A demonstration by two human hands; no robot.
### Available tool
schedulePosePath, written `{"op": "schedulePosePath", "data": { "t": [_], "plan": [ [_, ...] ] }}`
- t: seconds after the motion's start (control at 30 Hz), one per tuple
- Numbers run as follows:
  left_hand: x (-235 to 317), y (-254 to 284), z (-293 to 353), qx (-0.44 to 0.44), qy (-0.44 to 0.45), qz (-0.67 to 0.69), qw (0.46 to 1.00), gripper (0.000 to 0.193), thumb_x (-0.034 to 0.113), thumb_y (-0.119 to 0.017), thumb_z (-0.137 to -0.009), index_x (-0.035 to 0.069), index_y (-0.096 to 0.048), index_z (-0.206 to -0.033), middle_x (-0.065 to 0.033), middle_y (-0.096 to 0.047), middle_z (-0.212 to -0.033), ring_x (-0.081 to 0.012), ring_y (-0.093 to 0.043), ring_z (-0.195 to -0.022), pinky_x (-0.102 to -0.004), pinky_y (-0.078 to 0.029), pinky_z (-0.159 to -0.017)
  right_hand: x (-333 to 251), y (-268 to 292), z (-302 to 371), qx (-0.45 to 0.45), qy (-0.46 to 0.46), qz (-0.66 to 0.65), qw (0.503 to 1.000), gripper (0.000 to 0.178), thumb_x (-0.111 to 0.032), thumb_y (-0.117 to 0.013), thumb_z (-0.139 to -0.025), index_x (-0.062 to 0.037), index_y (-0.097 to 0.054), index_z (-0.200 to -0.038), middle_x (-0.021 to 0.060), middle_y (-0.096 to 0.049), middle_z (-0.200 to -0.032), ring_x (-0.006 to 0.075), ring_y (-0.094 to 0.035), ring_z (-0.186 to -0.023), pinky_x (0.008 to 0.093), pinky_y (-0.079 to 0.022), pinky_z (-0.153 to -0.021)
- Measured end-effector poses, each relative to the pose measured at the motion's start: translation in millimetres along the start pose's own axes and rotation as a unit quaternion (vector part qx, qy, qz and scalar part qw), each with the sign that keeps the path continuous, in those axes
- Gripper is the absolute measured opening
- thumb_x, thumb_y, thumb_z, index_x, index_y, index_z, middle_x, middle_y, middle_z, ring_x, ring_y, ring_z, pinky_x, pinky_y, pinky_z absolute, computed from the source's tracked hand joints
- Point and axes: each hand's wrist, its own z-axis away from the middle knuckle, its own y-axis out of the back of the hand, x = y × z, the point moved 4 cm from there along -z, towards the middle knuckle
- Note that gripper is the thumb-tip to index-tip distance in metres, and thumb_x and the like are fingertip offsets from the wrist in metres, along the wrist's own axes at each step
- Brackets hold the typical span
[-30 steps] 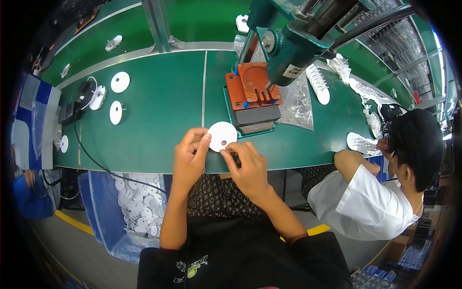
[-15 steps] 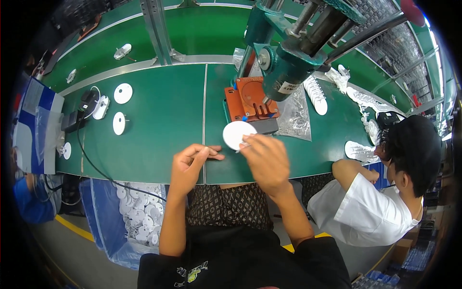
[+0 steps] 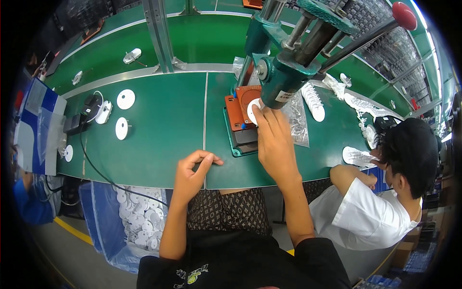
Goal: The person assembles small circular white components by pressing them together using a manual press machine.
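Right hand (image 3: 274,139) reaches toward 12 o'clock, fingers extended and close together, fingertips pinching the edge of a white disc (image 3: 252,110) that sits on the orange fixture (image 3: 239,108) of a bench press. The green press head (image 3: 281,79) hangs directly above the disc; its lever runs off toward 1 o'clock and ends in a red knob (image 3: 404,15). Left hand (image 3: 191,169) rests near the front edge of the green tabletop (image 3: 163,139), at 8 o'clock from the fixture, fingers loosely curled, thumb and forefinger tips near each other, holding nothing visible. Two more white discs (image 3: 125,98) lie well apart from the hands at 10 o'clock, beside a small white device with a black cable (image 3: 96,166). A clear plastic bag (image 3: 298,123) lies just right of the fixture, with a row of stacked white discs (image 3: 315,101) beyond it. Below the tabletop edge, at 7 o'clock, a blue bin (image 3: 98,216) holds many white discs. Another person in a white shirt (image 3: 365,216) sits at 4 o'clock, arm on the tabletop.
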Motion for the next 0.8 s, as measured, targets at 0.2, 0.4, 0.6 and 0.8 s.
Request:
{"op": "schedulePosePath", "data": {
  "t": [0.2,0.4,0.6,0.8],
  "plan": [
    [3,0,1,0.010,-0.007,-0.031,0.999,0.020,0.012,-0.056,-0.098,-0.004,-0.068,-0.092,-0.0108,-0.074,-0.089,-0.0156,-0.068,-0.087,-0.0293,-0.051,-0.085,5,-1,1,-0.021,-0.005,-0.046,0.999,0.051,0.003,-0.055,-0.084,-0.0040,-0.054,-0.134,0.0187,-0.054,-0.127,0.0383,-0.049,-0.121,0.0504,-0.038,-0.105],
    [6,0,2,0.010,-0.019,-0.052,0.998,0.020,0.012,-0.057,-0.098,-0.004,-0.068,-0.092,-0.0105,-0.074,-0.087,-0.0157,-0.069,-0.086,-0.0290,-0.052,-0.083,1,-3,-4,-0.039,-0.033,-0.042,0.998,0.050,0.000,-0.058,-0.087,-0.0076,-0.053,-0.136,0.0201,-0.052,-0.129,0.0389,-0.047,-0.123,0.0517,-0.035,-0.107],
    [6,-5,2,0.013,-0.018,-0.051,0.998,0.020,0.012,-0.058,-0.098,-0.004,-0.068,-0.092,-0.0108,-0.074,-0.086,-0.0162,-0.070,-0.085,-0.0294,-0.052,-0.082,2,-1,-13,-0.058,-0.022,-0.014,0.998,0.061,-0.019,-0.068,-0.085,-0.0086,-0.047,-0.142,0.0218,-0.047,-0.135,0.0419,-0.040,-0.130,0.0545,-0.025,-0.114],
    [5,-1,0,0.019,-0.022,-0.066,0.997,0.020,0.012,-0.058,-0.097,-0.004,-0.067,-0.092,-0.0108,-0.074,-0.086,-0.0159,-0.070,-0.085,-0.0291,-0.052,-0.081,2,-7,-13,-0.093,-0.037,-0.007,0.995,0.067,-0.020,-0.068,-0.086,-0.0055,-0.042,-0.145,0.0254,-0.042,-0.140,0.0448,-0.037,-0.131,0.0519,-0.030,-0.111]
  ]
}}
